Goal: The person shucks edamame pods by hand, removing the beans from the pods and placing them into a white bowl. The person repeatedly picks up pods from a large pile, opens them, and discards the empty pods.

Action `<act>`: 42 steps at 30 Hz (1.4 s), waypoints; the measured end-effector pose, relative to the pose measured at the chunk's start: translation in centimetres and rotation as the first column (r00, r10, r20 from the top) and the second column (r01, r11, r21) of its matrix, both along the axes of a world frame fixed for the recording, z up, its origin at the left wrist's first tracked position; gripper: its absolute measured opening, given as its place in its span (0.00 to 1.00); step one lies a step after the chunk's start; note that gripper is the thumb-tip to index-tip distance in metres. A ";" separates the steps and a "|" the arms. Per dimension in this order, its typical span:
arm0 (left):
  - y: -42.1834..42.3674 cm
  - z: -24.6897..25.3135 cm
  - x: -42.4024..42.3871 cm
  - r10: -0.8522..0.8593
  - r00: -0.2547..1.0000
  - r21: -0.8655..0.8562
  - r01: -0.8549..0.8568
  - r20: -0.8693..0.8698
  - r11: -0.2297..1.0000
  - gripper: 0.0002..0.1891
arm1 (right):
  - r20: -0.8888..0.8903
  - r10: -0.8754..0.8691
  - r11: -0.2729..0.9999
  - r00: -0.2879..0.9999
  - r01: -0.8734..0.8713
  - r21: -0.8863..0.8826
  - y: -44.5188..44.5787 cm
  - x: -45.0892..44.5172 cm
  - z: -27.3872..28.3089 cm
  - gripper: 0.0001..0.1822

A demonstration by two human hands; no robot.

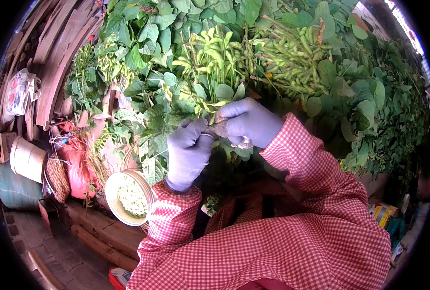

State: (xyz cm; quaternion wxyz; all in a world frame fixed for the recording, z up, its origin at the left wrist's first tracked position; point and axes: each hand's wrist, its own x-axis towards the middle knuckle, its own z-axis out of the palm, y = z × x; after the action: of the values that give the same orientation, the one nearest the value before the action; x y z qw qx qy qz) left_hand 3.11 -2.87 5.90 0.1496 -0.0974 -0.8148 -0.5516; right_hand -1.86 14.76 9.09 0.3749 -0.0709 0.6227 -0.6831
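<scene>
Both my hands wear pale grey-purple knit gloves and meet at the middle of the view, before a large heap of soybean plants. My left hand (190, 154) pinches at the base of a plant stem, thumb and forefinger closed. Touching it from the right, my right hand (253, 121) is closed around the same small spot, its fingertips dark with soil. Green soybean pods (215, 59) stand on leafy stems just above the hands. Another bunch of pods (298, 59) lies to the upper right. A cream bucket (112, 197) with shelled beans or small pods in it stands left of my left forearm.
Soybean foliage (378, 98) spreads far to the right. On the left are stacked wooden boards (61, 59), a white tub (27, 159), a wicker basket (58, 179), a red plastic bag (78, 163) and a teal sack (17, 186). Logs (102, 246) lie along the brick floor (62, 261).
</scene>
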 end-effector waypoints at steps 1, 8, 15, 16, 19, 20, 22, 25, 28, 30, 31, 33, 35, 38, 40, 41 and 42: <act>0.0 0.0 -0.1 0.007 1.000 -0.050 -0.009 -0.026 0.999 0.07 | -0.007 -0.003 1.000 1.000 0.003 0.012 0.0 0.0 -0.2 0.06; 0.0 -0.3 0.0 -0.001 0.982 -0.253 -0.047 -0.187 0.966 0.12 | -0.016 -0.017 0.999 1.000 0.018 0.035 0.0 0.1 0.0 0.04; 0.1 -0.5 0.1 -0.012 0.977 -0.349 -0.065 -0.214 0.935 0.14 | -0.031 -0.024 0.997 0.999 0.026 0.067 -0.1 0.3 -0.4 0.04; 0.2 -0.6 0.1 -0.008 0.977 -0.341 -0.068 -0.215 0.938 0.14 | -0.037 -0.026 0.997 0.999 0.028 0.078 -0.2 0.4 -0.1 0.04; 0.3 -0.6 0.2 -0.007 0.975 -0.352 -0.072 -0.220 0.933 0.15 | -0.081 -0.026 0.992 0.996 0.036 0.125 -0.3 0.6 0.4 0.04; 0.3 -0.6 0.3 -0.009 0.975 -0.361 -0.074 -0.223 0.929 0.15 | -0.113 -0.021 0.988 0.993 0.038 0.149 -0.4 0.6 0.4 0.04; 0.4 -0.6 0.3 -0.007 0.978 -0.389 -0.076 -0.208 0.918 0.15 | -0.172 -0.026 0.980 0.985 0.059 0.189 -0.6 0.7 0.2 0.04; 0.5 -0.6 0.4 -0.008 0.979 -0.394 -0.074 -0.203 0.916 0.14 | -0.254 -0.022 0.973 0.967 0.079 0.215 -0.7 0.7 -0.2 0.04; 0.4 -1.1 -0.1 -0.033 0.969 -0.219 -0.022 -0.246 0.975 0.12 | -0.341 0.038 0.974 0.939 0.042 0.223 -0.4 0.6 -0.2 0.03; 0.6 -1.0 0.0 -0.002 0.995 -0.006 0.001 -0.102 1.000 0.09 | -0.410 0.057 0.968 0.910 0.050 0.246 -0.4 0.6 -0.4 0.03; 0.9 -0.4 0.4 0.018 0.997 0.117 -0.026 0.070 0.993 0.08 | -0.371 0.053 0.969 0.927 0.043 0.245 -0.3 0.6 -0.3 0.03; 0.6 0.4 0.6 -0.082 0.930 0.402 -0.074 0.357 0.913 0.06 | -0.293 0.049 0.970 0.955 0.025 0.242 -0.1 0.5 -0.1 0.03; -0.6 1.0 0.1 -0.325 0.800 0.689 -0.147 0.504 0.710 0.06 | -0.251 0.040 0.965 0.967 0.028 0.260 -0.3 0.7 0.6 0.04; 0.2 1.4 -0.1 -0.205 0.824 0.508 -0.114 0.529 0.854 0.08 | -0.452 0.049 0.964 0.891 0.076 0.254 -0.6 0.7 -1.1 0.05; 0.1 1.1 -0.3 -0.159 0.835 0.407 -0.084 0.526 0.909 0.08 | -0.581 0.064 0.960 0.811 0.109 0.258 -0.7 0.8 -1.8 0.06; -0.1 1.1 -0.4 -0.172 0.831 0.423 -0.083 0.529 0.902 0.08 | -0.609 0.074 0.954 0.790 0.122 0.273 -0.8 0.9 -1.9 0.07; -0.2 1.0 -0.4 -0.183 0.828 0.438 -0.083 0.531 0.895 0.07 | -0.636 0.086 0.948 0.767 0.133 0.288 -1.0 1.0 -1.7 0.07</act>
State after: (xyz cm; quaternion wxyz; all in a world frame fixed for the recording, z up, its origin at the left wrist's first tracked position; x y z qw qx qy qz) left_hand 2.73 -3.06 6.91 -0.0920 0.0830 -0.6723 -0.7299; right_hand -0.90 13.80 7.39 0.1374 -0.2307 0.8150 -0.5135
